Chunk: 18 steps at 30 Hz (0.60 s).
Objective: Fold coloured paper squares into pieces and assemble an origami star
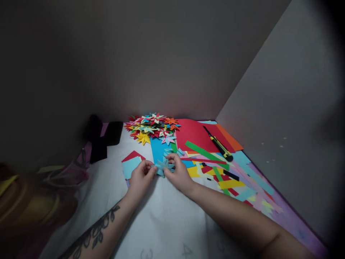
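A light blue folded paper star (163, 166) is held up between my two hands. My left hand (140, 175) pinches a point on its left side between thumb and fingers. On the other side, my right hand (179, 172) grips it the same way. Just behind it lie small light blue folded pieces (180, 152) on a blue paper sheet (161, 148). Left of my left hand sits a stack of square papers (130, 165), light blue on top with red showing behind. A heap of many-coloured paper stars (151, 128) rests at the back, against the wall.
At the back right, a yellow and black utility knife (219, 145) lies on red paper (190, 133). Coloured paper strips and scraps (231, 183) cover the right side. Black objects (113, 133) stand back left; a blurred orange-brown container (27, 201) is near left. Grey walls close the back and right.
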Each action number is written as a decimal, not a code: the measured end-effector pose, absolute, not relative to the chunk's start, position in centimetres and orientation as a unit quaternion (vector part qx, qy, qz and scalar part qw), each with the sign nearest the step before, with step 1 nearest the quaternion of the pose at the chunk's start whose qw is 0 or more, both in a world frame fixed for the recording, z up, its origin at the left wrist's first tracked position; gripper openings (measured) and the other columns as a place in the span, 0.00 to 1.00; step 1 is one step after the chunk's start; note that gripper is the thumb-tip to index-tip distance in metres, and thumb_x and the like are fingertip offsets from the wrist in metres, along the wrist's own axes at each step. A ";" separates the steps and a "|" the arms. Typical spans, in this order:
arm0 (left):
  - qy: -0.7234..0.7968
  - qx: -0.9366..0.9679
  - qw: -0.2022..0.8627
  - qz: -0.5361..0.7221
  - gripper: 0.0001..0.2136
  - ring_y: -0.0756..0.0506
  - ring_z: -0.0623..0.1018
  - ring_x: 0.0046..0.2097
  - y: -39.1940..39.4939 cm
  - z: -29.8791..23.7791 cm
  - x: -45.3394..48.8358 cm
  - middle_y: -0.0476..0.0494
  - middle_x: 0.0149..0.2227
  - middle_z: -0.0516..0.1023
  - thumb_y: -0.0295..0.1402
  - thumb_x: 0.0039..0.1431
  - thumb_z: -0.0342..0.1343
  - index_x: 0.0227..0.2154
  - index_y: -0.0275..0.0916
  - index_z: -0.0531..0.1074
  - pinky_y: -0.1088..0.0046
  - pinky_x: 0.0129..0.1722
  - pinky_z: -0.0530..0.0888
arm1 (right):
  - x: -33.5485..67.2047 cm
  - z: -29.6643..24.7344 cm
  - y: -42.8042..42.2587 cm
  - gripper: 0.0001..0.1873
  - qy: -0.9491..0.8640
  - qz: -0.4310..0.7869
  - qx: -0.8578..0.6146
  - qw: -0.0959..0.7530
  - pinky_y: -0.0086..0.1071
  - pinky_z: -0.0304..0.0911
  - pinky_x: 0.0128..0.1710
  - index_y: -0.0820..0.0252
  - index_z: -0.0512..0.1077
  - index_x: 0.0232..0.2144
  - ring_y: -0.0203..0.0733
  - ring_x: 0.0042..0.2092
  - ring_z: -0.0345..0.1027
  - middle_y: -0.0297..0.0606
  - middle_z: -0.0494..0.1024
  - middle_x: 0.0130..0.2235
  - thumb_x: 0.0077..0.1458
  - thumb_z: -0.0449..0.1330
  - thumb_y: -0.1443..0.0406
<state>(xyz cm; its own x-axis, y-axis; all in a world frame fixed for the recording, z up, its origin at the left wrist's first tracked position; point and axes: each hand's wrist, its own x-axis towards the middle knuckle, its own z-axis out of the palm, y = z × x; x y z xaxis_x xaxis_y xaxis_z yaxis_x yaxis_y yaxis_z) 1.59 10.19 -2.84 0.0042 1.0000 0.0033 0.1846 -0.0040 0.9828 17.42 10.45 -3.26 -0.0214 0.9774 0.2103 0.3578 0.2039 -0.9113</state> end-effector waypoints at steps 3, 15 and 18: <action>0.540 0.539 0.457 0.457 0.10 0.51 0.70 0.24 10.1 -2.9 1.7 0.53 0.22 0.69 0.38 0.49 0.58 0.31 0.38 0.68 0.78 0.24 0.65 | 17.4 -3.2 10.3 0.18 -0.624 0.356 -0.526 0.455 0.33 0.63 0.40 0.54 0.61 0.41 0.40 0.41 0.68 0.34 0.72 0.37 0.46 0.57 0.69; 0.532 0.526 0.469 0.470 0.09 0.53 0.69 0.22 9.6 -2.4 1.6 0.54 0.21 0.67 0.36 0.48 0.58 0.27 0.38 0.66 0.79 0.22 0.65 | 17.1 -2.9 9.8 0.19 -0.578 0.476 -0.489 0.448 0.28 0.65 0.28 0.55 0.60 0.42 0.36 0.32 0.67 0.32 0.68 0.33 0.46 0.57 0.68; 0.529 0.530 0.455 0.481 0.10 0.52 0.69 0.24 9.3 -2.2 1.6 0.54 0.23 0.67 0.35 0.48 0.59 0.32 0.38 0.67 0.78 0.23 0.66 | 17.0 -2.9 9.7 0.19 -0.561 0.496 -0.476 0.461 0.26 0.64 0.26 0.56 0.59 0.41 0.34 0.29 0.65 0.30 0.67 0.31 0.45 0.57 0.68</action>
